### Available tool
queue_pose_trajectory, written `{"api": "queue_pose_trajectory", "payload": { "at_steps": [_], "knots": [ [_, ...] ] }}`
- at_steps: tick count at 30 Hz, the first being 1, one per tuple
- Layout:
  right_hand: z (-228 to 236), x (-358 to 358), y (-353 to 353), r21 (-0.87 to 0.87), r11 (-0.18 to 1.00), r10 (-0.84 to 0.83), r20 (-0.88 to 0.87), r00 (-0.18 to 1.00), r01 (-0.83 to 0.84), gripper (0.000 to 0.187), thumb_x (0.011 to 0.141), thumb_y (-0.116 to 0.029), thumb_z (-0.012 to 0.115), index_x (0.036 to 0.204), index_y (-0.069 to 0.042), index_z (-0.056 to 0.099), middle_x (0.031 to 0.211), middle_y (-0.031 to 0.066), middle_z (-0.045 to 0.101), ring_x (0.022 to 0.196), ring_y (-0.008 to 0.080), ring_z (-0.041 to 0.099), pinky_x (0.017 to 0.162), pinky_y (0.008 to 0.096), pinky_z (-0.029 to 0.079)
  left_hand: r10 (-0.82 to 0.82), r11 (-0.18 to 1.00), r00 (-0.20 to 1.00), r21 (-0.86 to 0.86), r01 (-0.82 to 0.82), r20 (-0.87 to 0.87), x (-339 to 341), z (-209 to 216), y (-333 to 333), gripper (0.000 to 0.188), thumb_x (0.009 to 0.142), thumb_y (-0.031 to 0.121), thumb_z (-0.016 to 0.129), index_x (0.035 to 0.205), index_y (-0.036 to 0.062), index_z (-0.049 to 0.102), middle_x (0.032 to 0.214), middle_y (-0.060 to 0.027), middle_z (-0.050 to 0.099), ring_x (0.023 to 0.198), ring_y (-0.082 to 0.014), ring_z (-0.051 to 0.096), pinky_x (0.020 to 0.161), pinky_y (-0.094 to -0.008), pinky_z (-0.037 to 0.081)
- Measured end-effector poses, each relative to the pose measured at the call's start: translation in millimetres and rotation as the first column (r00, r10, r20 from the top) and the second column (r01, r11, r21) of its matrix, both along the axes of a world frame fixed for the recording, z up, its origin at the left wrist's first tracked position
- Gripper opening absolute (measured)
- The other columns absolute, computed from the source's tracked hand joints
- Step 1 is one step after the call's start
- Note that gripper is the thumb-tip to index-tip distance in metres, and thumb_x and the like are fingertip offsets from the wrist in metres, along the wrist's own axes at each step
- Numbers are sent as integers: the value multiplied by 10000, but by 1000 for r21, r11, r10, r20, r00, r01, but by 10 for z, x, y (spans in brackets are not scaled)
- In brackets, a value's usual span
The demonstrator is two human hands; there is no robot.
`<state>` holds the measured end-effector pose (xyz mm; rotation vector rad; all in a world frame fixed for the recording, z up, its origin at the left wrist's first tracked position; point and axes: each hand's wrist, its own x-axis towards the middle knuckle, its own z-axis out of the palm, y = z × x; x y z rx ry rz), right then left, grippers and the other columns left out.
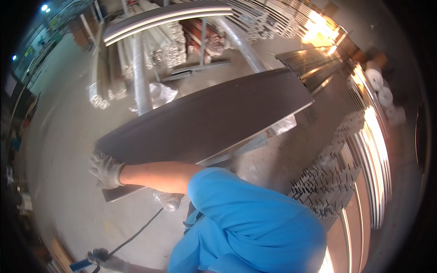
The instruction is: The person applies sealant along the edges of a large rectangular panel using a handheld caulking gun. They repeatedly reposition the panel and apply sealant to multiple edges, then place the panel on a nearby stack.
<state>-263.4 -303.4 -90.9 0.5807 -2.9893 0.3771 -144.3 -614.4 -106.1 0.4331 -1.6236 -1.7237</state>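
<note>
A long dark brown panel [205,118] lies slantwise across supports wrapped in clear film. My right hand [106,170], in a grey glove, is at the panel's near left end, its fingers bent over the edge. At the lower left, my left hand [99,257], also gloved, is closed round a blue tool [80,265] whose exact kind I cannot make out. A thin black cord [139,232] slants from beside that hand up to beneath the panel. My blue sleeve [227,191] covers much of the lower middle.
Beyond the panel, another dark panel [168,20] with pale edges rests on film-wrapped bars [141,77]. Bundles of pale profiles [159,43] lie behind. At right are stacked metal profiles [325,186], long strips [373,164] and white rolls [384,95]. Grey floor [63,150] extends leftward.
</note>
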Motion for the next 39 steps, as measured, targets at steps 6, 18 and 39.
{"api": "queue_pose_trajectory", "payload": {
  "at_steps": [6,18,39],
  "knots": [
    [-160,700,1627,-223,955,-178,101,979,197,780,935,-622,504,1496,-84,440,1584,200,336,1492,393,257,1192,547,264,-2,992,1000,-125,4,13,-431,297,-540,414,965,359,596,1170,2,644,1027,-165,606,1003,-212,581,992,-445,459],
    [918,4902,6267,110,-37,-994,-103,-25,993,521,958,-473,578,1265,-61,665,1246,150,691,1134,303,665,959,399,498,8,823,1000,-568,-8,-2,-2011,1738,-75,405,1056,286,468,1372,47,554,1288,-126,549,1154,-243,534,982,-352,456],
    [1002,4721,6629,543,-138,-985,13,-172,828,669,861,-642,565,1230,-98,689,1253,125,686,1194,254,643,967,401,507,-562,695,792,-383,608,236,-1938,517,2078,228,1028,278,586,1161,97,625,786,53,502,628,-32,426,546,-193,343]
  ]
}}
